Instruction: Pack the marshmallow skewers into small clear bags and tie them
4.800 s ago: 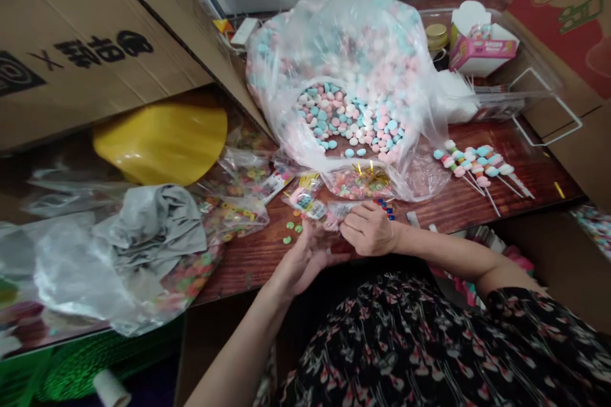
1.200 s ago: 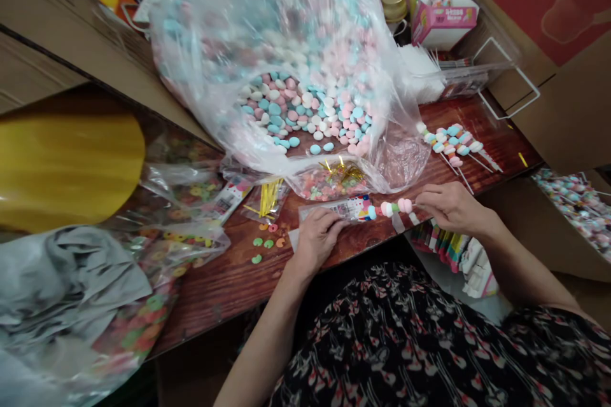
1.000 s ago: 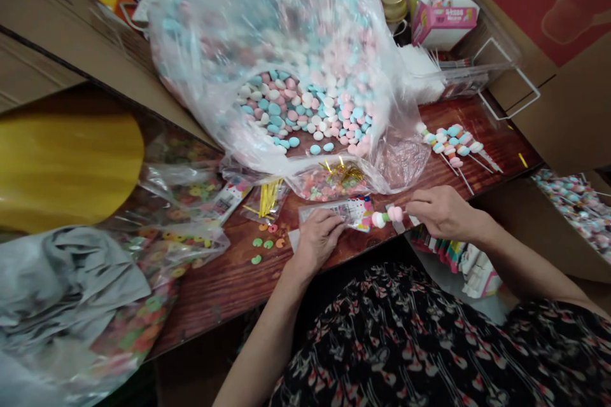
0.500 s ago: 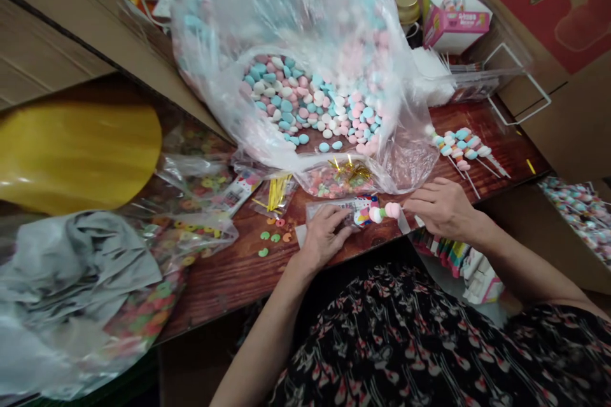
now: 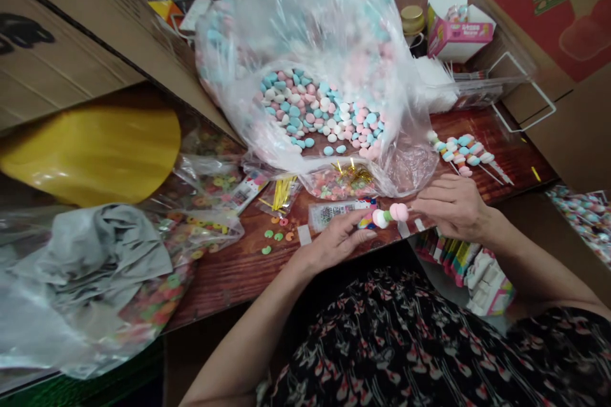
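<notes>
My right hand (image 5: 451, 206) pinches the stick of a candy skewer (image 5: 389, 215) at the table's front edge. White, green and pink sweets show on the skewer. Its left end sits in the mouth of a clear printed bag (image 5: 366, 221). My left hand (image 5: 341, 238) is closed on that bag, with the thumb in front of the mouth and the other fingers partly hidden. Just behind this hand lies more clear printed packaging (image 5: 327, 213). Several finished-looking skewers (image 5: 463, 151) lie together at the right of the table.
A big plastic bag of pastel sweets (image 5: 305, 25) stands open at the back. Loose ring sweets (image 5: 268, 235) and gold twist ties (image 5: 284, 194) lie left of my hands. A grey cloth (image 5: 105, 254) rests on bagged sweets. Cardboard boxes (image 5: 71, 44) flank both sides.
The skewer has moved left into the printed bag, so fewer sweets show outside it. My left hand has slid right to the bag's mouth. The camera view has shifted slightly.
</notes>
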The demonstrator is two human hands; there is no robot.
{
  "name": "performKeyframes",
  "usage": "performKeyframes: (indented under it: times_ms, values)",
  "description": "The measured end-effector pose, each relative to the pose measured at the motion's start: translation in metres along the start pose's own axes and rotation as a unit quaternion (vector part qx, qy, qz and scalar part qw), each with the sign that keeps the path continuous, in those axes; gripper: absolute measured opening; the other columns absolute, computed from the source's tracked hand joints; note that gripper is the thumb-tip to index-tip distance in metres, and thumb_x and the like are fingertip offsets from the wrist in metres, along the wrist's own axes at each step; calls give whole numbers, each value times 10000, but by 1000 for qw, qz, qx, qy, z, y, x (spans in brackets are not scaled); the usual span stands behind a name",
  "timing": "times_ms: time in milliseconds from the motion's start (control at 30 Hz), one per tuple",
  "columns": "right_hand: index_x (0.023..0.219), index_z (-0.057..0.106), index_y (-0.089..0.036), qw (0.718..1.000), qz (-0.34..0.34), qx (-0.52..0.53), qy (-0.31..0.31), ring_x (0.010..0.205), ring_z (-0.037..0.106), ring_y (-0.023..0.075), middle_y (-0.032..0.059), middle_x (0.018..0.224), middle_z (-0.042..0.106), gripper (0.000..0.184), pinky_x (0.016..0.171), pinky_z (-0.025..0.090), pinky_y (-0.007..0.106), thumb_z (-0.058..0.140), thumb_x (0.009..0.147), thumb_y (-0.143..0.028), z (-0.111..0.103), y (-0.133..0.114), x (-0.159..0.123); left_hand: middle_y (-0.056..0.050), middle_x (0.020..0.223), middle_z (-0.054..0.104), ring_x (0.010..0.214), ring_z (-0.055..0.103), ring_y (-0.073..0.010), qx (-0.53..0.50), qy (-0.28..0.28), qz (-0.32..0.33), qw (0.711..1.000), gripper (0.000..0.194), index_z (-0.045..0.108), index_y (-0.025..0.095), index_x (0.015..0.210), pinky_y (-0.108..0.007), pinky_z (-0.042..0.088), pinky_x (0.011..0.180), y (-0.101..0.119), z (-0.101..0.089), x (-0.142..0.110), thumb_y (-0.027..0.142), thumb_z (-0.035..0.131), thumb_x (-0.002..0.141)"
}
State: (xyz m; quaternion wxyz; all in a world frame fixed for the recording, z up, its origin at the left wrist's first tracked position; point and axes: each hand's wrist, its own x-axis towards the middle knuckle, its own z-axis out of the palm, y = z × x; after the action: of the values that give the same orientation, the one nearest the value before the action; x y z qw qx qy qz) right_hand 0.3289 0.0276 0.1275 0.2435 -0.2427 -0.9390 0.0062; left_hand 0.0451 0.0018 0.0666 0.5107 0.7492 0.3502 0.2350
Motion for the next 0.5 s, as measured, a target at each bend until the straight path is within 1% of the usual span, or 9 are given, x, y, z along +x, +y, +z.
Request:
performKeyframes:
  times_ms: [33, 100, 167, 233, 267, 333, 400, 500]
  values:
    - [914, 647, -187, 1000, -8, 3, 0, 770, 572, 147, 30, 825, 692, 220, 675, 352, 293, 458, 842, -100, -1, 1, 1, -59, 1114, 648, 967, 593, -188, -29, -26, -21, 999, 410, 538, 190, 1296, -297, 462, 881, 4, 0, 1, 392, 519, 939]
    - [919, 642, -186, 1000, -24, 5, 0, 756, 565, 146, 24, 811, 683, 218, 671, 347, 295, 453, 843, -106, -2, 2, 5, -32, 1058, 637, 921, 568, -178, -75, -66, -49, 994, 406, 586, 182, 1191, -277, 456, 846, 10, 3, 3, 425, 622, 868]
    - [915, 637, -190, 999, -40, 3, -7, 731, 546, 144, 14, 794, 676, 209, 667, 335, 296, 454, 845, -117, -3, 2, 8, 5, 917, 613, 828, 533, -153, -101, -97, -70, 988, 372, 624, 165, 1004, -251, 446, 779, 12, 8, 6, 433, 729, 768]
    - [891, 633, -189, 998, -52, -2, -26, 705, 520, 142, 9, 767, 664, 201, 664, 319, 300, 452, 841, -117, -4, 0, 12, 36, 782, 559, 743, 490, -126, -97, -113, -83, 985, 319, 607, 155, 825, -230, 422, 720, 12, 13, 8, 414, 764, 725]
    - [871, 631, -186, 998, -54, -8, -42, 690, 505, 141, 7, 748, 654, 199, 661, 309, 301, 450, 836, -111, -4, 0, 13, 44, 738, 533, 711, 471, -117, -86, -112, -88, 986, 304, 589, 154, 768, -223, 410, 697, 11, 15, 9, 405, 757, 731]
    - [831, 624, -177, 995, -48, -23, -87, 662, 477, 137, 8, 718, 634, 189, 656, 290, 305, 451, 827, -100, -5, -2, 16, 52, 701, 513, 677, 452, -107, -56, -90, -94, 990, 286, 571, 157, 733, -215, 393, 669, 7, 18, 9, 389, 738, 746]
    - [804, 617, -168, 989, -27, -37, -140, 637, 456, 132, 13, 710, 627, 177, 645, 268, 306, 456, 823, -97, -6, -3, 17, 51, 691, 526, 659, 458, -106, -13, -50, -99, 994, 262, 579, 160, 752, -210, 384, 648, 3, 18, 8, 376, 729, 752]
    - [811, 620, -162, 977, 9, -39, -208, 630, 450, 129, 27, 730, 640, 168, 628, 239, 303, 465, 824, -101, -8, -4, 19, 40, 694, 559, 641, 473, -107, 87, 16, -91, 992, 223, 603, 166, 789, -210, 362, 621, -3, 17, 6, 354, 720, 755]
